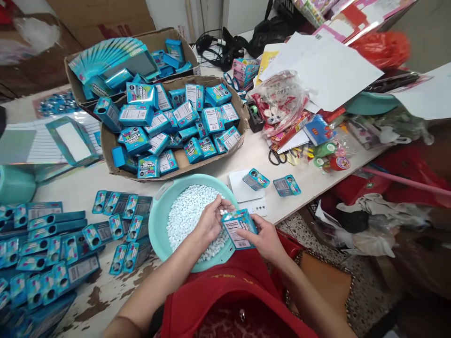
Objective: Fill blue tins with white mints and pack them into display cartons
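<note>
Teal box [230,227] tilts at the three o'clock rim of the basin [154,230], right hand [268,238] gripping it, left hand [210,220] curled around candies [223,212], plenty more loose, while seemingly closed boxes [185,114] heap the carton [182,159] at eleven o'clock.

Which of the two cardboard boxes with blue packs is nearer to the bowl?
The front box, directly behind the bowl. The other box sits farther back, to the left, with flat pieces fanned on top.

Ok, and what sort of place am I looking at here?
Probably a small candy-packing workshop: a basin of white candies, a carton heaped with blue boxes, and more boxes grouped on the worktable.
</note>
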`<action>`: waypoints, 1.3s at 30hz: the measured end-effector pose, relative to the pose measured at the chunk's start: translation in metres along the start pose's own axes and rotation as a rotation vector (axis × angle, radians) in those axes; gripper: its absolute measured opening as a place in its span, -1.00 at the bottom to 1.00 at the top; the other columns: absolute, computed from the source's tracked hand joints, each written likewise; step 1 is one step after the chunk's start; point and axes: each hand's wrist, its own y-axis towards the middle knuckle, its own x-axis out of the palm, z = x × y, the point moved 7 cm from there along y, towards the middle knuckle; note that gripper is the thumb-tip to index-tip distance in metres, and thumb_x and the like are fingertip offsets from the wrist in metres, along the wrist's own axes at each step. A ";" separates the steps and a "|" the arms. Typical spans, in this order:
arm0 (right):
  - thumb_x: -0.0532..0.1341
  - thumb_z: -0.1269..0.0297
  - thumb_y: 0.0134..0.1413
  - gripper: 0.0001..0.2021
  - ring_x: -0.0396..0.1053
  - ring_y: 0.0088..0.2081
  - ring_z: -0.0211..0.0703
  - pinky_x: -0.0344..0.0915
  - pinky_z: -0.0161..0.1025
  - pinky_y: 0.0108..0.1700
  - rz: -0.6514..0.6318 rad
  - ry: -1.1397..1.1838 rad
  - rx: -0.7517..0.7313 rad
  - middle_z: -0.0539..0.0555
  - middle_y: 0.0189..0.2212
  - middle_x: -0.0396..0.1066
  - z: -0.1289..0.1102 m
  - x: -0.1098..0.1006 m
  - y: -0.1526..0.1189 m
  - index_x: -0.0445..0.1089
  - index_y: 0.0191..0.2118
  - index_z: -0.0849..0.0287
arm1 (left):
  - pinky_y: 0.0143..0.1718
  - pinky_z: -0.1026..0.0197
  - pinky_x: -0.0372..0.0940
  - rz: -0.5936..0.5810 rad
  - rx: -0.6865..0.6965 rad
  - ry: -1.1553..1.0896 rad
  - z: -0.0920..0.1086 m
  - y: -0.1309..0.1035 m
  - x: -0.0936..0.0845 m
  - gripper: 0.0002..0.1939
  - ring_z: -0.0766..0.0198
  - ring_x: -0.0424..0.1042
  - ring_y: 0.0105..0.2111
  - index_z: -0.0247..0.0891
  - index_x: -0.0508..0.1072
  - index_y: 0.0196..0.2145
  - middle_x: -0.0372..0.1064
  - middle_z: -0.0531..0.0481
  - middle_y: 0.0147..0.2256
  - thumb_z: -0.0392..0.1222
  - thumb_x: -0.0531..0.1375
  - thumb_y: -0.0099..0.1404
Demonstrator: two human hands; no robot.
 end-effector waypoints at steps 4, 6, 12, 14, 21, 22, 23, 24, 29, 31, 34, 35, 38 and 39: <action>0.40 0.10 -0.22 -0.62 0.41 -0.30 -0.09 0.37 -0.15 -0.19 -0.019 0.093 -0.012 0.02 -0.35 0.49 0.003 0.003 0.001 0.41 -0.24 0.17 | -0.33 0.25 0.34 -0.018 -0.008 -0.074 -0.001 0.002 -0.004 -0.74 0.31 0.43 -0.47 -0.35 0.43 -0.49 0.39 -0.03 -0.50 -0.07 0.22 0.17; 0.41 0.12 -0.25 -0.61 0.41 -0.29 -0.08 0.37 -0.14 -0.17 -0.028 0.153 -0.008 0.02 -0.34 0.49 0.004 0.004 0.001 0.40 -0.25 0.16 | -0.26 0.17 0.35 -0.035 0.049 -0.020 0.008 0.001 -0.009 -0.75 0.25 0.45 -0.42 -0.33 0.45 -0.45 0.41 -0.04 -0.46 -0.06 0.21 0.17; 0.45 0.19 -0.31 -0.62 0.38 -0.21 -0.09 0.33 -0.14 -0.11 0.094 0.279 -0.148 -0.01 -0.29 0.41 -0.001 0.004 0.007 0.40 -0.27 0.08 | 0.04 -0.03 0.21 -0.004 0.456 0.921 0.066 -0.030 -0.023 -0.63 0.02 0.25 0.09 -0.12 0.44 -0.07 0.33 -0.10 0.03 -0.11 0.20 0.13; 0.45 0.22 -0.31 -0.63 0.35 -0.18 -0.10 0.31 -0.15 -0.08 0.140 0.223 -0.248 -0.01 -0.28 0.37 -0.009 0.011 0.008 0.42 -0.27 0.06 | 0.10 0.00 0.16 -0.195 0.514 1.140 0.072 -0.046 -0.010 -0.42 0.05 0.15 0.16 -0.03 0.29 0.12 0.21 -0.06 0.15 -0.18 0.21 0.12; 0.34 0.21 -0.07 -0.45 0.28 0.04 -0.06 0.22 -0.10 0.09 -0.018 0.130 -0.317 0.10 -0.01 0.31 -0.010 0.050 -0.004 0.22 0.08 0.02 | -0.13 0.15 0.26 -0.353 0.542 1.540 0.063 -0.067 -0.001 -0.62 0.12 0.38 -0.13 -0.07 0.38 -0.01 0.40 -0.05 -0.12 -0.10 0.19 0.19; 0.34 0.21 -0.07 -0.44 0.27 0.06 -0.05 0.21 -0.09 0.11 -0.004 0.098 -0.320 0.11 0.01 0.30 -0.009 0.048 -0.007 0.21 0.09 0.03 | -0.15 0.16 0.26 -0.325 0.543 1.567 0.062 -0.064 -0.005 -0.63 0.13 0.38 -0.15 -0.08 0.38 -0.03 0.41 -0.04 -0.14 -0.08 0.19 0.19; 0.34 0.20 -0.07 -0.46 0.27 0.06 -0.04 0.20 -0.08 0.12 0.015 0.063 -0.326 0.12 0.00 0.30 -0.007 0.044 -0.010 0.23 0.07 0.05 | -0.16 0.17 0.26 -0.307 0.545 1.585 0.060 -0.061 -0.008 -0.64 0.13 0.39 -0.16 -0.08 0.39 -0.04 0.41 -0.03 -0.15 -0.08 0.20 0.18; 0.34 0.20 -0.07 -0.50 0.28 0.05 -0.04 0.21 -0.08 0.11 0.034 0.037 -0.331 0.12 -0.02 0.31 -0.006 0.040 -0.011 0.27 0.03 0.06 | -0.17 0.18 0.25 -0.300 0.548 1.597 0.059 -0.059 -0.009 -0.65 0.14 0.39 -0.16 -0.08 0.39 -0.05 0.41 -0.02 -0.16 -0.08 0.20 0.18; 0.32 0.17 -0.06 -0.59 0.34 -0.05 -0.06 0.32 -0.09 0.00 0.109 0.028 -0.298 0.10 -0.12 0.35 0.005 0.028 -0.012 0.32 -0.04 0.06 | -0.18 0.21 0.24 -0.327 0.583 1.576 0.054 -0.051 0.003 -0.68 0.16 0.39 -0.18 -0.07 0.40 -0.08 0.42 0.00 -0.18 -0.12 0.20 0.18; 0.31 0.16 -0.05 -0.63 0.36 -0.08 -0.06 0.33 -0.08 -0.02 0.149 0.048 -0.285 0.10 -0.14 0.37 0.010 0.022 -0.011 0.34 -0.07 0.06 | -0.18 0.21 0.23 -0.360 0.587 1.556 0.052 -0.051 0.012 -0.68 0.16 0.38 -0.18 -0.07 0.41 -0.08 0.42 0.01 -0.19 -0.13 0.20 0.18; 0.30 0.13 -0.04 -0.65 0.38 -0.14 -0.08 0.34 -0.06 -0.04 0.310 0.123 -0.224 0.13 -0.15 0.38 0.018 -0.004 -0.003 0.34 -0.11 0.10 | -0.13 0.20 0.22 -0.384 0.567 1.533 0.048 -0.049 0.019 -0.68 0.17 0.38 -0.15 -0.06 0.41 -0.07 0.41 0.02 -0.16 -0.14 0.20 0.18; 0.30 0.12 -0.05 -0.63 0.38 -0.15 -0.08 0.34 -0.05 -0.05 0.403 0.153 -0.196 0.15 -0.14 0.38 0.020 -0.018 0.000 0.33 -0.11 0.12 | -0.12 0.20 0.22 -0.378 0.561 1.526 0.048 -0.049 0.019 -0.68 0.17 0.38 -0.14 -0.07 0.41 -0.08 0.41 0.02 -0.15 -0.14 0.21 0.18; 0.31 0.09 -0.10 -0.55 0.35 -0.11 -0.06 0.31 -0.01 -0.03 0.558 0.202 -0.180 0.18 -0.08 0.35 0.015 -0.053 0.011 0.29 -0.07 0.13 | -0.12 0.19 0.21 -0.321 0.566 1.506 0.049 -0.048 0.019 -0.67 0.16 0.38 -0.15 -0.08 0.41 -0.08 0.41 0.01 -0.16 -0.12 0.22 0.16; 0.34 0.10 -0.14 -0.52 0.33 -0.06 -0.05 0.28 -0.01 0.01 0.509 0.189 -0.203 0.17 -0.06 0.35 0.008 -0.056 0.016 0.30 -0.06 0.12 | -0.13 0.18 0.21 -0.309 0.569 1.494 0.049 -0.049 0.020 -0.66 0.15 0.38 -0.16 -0.08 0.41 -0.08 0.42 0.01 -0.16 -0.11 0.23 0.16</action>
